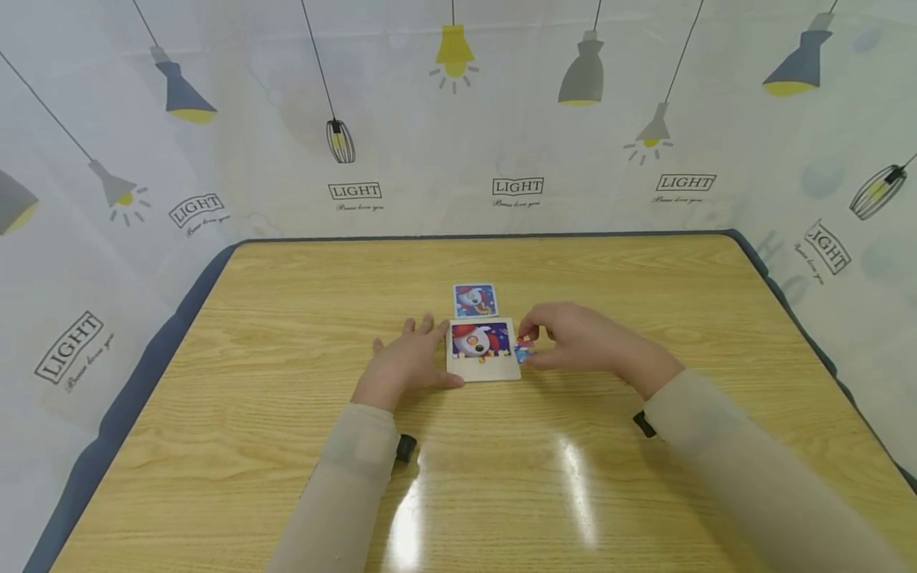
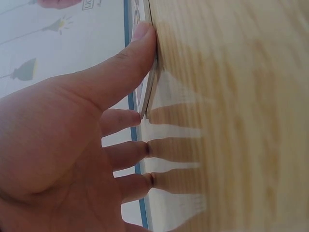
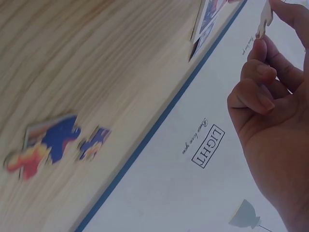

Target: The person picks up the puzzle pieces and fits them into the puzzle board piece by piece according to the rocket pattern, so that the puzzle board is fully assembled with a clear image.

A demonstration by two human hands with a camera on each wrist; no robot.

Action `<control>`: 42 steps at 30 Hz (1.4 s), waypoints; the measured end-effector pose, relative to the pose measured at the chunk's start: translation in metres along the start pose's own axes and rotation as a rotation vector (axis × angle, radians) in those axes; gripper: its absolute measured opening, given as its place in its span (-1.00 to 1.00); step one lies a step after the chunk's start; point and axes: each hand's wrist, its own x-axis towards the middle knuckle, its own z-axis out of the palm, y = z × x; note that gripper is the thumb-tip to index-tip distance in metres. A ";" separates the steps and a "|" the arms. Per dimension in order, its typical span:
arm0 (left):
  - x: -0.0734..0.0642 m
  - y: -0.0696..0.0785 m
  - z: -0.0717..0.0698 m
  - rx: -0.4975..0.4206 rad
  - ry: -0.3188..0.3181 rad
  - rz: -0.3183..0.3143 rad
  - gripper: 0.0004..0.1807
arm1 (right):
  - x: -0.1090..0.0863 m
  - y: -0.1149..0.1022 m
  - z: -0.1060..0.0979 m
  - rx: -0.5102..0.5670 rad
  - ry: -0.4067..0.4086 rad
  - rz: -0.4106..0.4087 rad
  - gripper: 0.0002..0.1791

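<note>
A puzzle board (image 1: 481,371) lies flat near the middle of the table, its upper part filled with a picture of a white-faced character in a red hat. The lower part shows bare wood. At the board's left side, my left hand (image 1: 408,362) spreads its fingers, thumb touching the lower left corner and index finger the upper left. Beside the right edge, my right hand (image 1: 576,338) pinches a blue and red jigsaw piece (image 1: 525,350) between thumb and fingers. In the right wrist view, that jigsaw piece (image 3: 264,20) appears edge-on, held off the table.
A small picture card (image 1: 475,301) with a similar character lies just beyond the board. Loose jigsaw pieces (image 3: 60,137) rest on the wooden table in the right wrist view; the right arm seems to hide them in the head view. A lamp-patterned curtain (image 1: 430,119) surrounds the table.
</note>
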 end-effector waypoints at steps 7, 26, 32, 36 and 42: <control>0.002 0.000 0.000 0.009 -0.003 -0.009 0.19 | 0.014 -0.015 0.006 0.029 -0.007 0.003 -0.59; 0.003 -0.003 0.000 0.014 -0.011 0.003 0.19 | 0.056 -0.046 0.036 0.151 -0.058 0.010 -0.59; 0.002 -0.002 0.000 0.024 -0.007 0.007 0.20 | 0.060 -0.050 0.045 0.183 -0.066 0.035 -0.61; 0.001 -0.002 0.000 0.026 -0.004 0.014 0.20 | 0.063 -0.050 0.051 0.184 -0.058 0.018 -0.65; 0.000 -0.001 -0.001 0.025 -0.002 0.017 0.20 | 0.065 -0.050 0.055 0.198 -0.057 0.025 -0.81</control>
